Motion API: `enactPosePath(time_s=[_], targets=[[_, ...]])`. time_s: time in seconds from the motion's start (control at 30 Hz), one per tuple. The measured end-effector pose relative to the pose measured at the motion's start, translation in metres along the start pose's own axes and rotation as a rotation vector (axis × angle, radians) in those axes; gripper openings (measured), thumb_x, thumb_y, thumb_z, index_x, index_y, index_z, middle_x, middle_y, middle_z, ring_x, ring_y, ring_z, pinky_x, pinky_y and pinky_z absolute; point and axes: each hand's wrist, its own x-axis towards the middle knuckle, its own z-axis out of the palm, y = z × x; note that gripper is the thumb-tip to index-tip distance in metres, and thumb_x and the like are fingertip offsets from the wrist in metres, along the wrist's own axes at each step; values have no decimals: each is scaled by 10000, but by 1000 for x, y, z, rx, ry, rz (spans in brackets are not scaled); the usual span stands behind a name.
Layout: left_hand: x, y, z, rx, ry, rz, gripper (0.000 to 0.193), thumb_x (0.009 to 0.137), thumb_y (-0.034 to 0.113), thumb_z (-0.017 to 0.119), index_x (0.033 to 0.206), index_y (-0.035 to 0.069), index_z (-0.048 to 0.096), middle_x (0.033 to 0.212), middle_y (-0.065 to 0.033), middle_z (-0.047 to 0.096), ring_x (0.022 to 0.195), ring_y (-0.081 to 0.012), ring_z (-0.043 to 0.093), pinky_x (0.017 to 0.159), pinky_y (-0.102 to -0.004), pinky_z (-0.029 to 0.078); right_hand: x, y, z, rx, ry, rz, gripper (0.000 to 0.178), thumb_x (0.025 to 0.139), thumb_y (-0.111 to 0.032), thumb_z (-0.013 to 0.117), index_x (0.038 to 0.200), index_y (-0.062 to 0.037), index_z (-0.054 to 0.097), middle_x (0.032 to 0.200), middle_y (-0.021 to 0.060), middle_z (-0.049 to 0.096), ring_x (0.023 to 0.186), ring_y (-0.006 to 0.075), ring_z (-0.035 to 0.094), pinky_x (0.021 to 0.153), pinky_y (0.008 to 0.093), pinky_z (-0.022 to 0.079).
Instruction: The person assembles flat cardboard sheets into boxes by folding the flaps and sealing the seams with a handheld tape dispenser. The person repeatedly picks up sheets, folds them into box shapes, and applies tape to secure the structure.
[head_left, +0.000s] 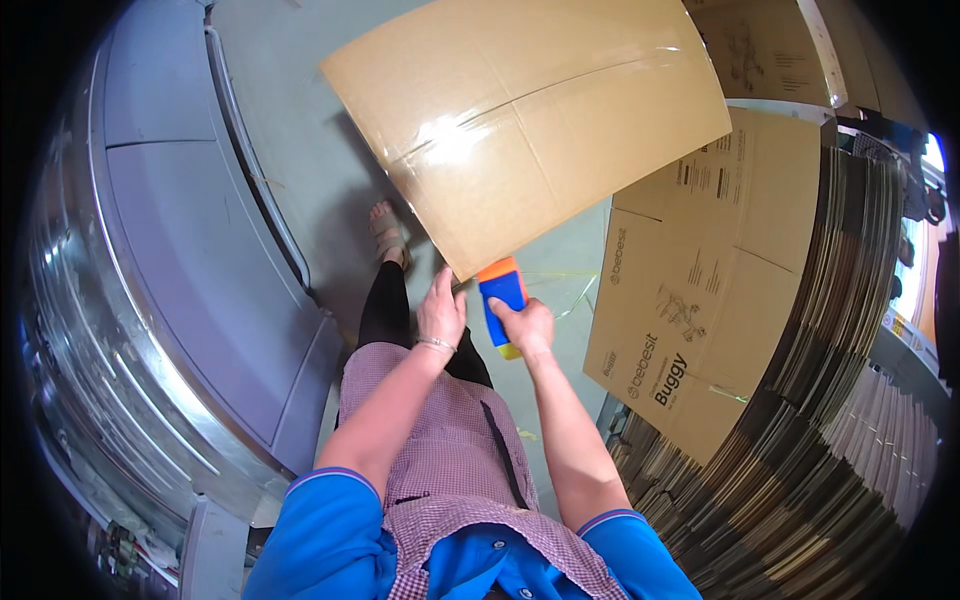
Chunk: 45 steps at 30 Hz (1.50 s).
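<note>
In my right hand (525,326) is a block-shaped handheld tool (502,300), blue with an orange end and a yellow end. My thumb lies along its blue side, and its orange end is close to the near corner of a large brown carton (560,150). My left hand (442,312) is beside that same corner, its fingers stretched up along the carton's edge. Whether the fingertips press on the cardboard is hard to make out. Across the carton's top runs a seam with a glossy, shining strip over it.
A rounded grey-lilac machine panel (190,230) with a metal rail stands to my left. On the right, a printed flat carton (690,270) leans against tall stacks of flattened cardboard (800,370). Thin yellowish straps lie on the grey floor (275,60).
</note>
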Motion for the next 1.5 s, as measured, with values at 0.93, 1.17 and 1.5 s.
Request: enactPosePath(time_s=[0.93, 1.17, 1.5], targets=[[384, -95, -143, -203, 231, 4, 633, 948, 237, 557, 1462, 20, 257, 1472, -232, 340, 1348, -379, 347, 1100, -412, 311, 7, -52, -37, -135, 585, -394, 606, 742, -534, 724, 913, -2, 490, 720, 186, 613, 630, 363, 626, 610, 440, 505], [349, -65, -135, -142, 452, -248, 483, 965, 292, 516, 1302, -49, 462, 1247, -253, 556, 1134, -395, 556, 971, -438, 444, 21, -14, -35, 603, 668, 223, 664, 743, -513, 733, 1030, 47, 521, 923, 264, 646, 844, 437, 635, 727, 486, 507], [376, -106, -163, 134, 546, -299, 666, 962, 503, 451, 1232, -101, 524, 1227, -241, 585, 1106, -383, 569, 1002, -423, 422, 94, -37, 28, 820, 586, 697, 593, 761, -389, 761, 1077, 79, 582, 1056, 282, 644, 999, 424, 624, 871, 451, 490]])
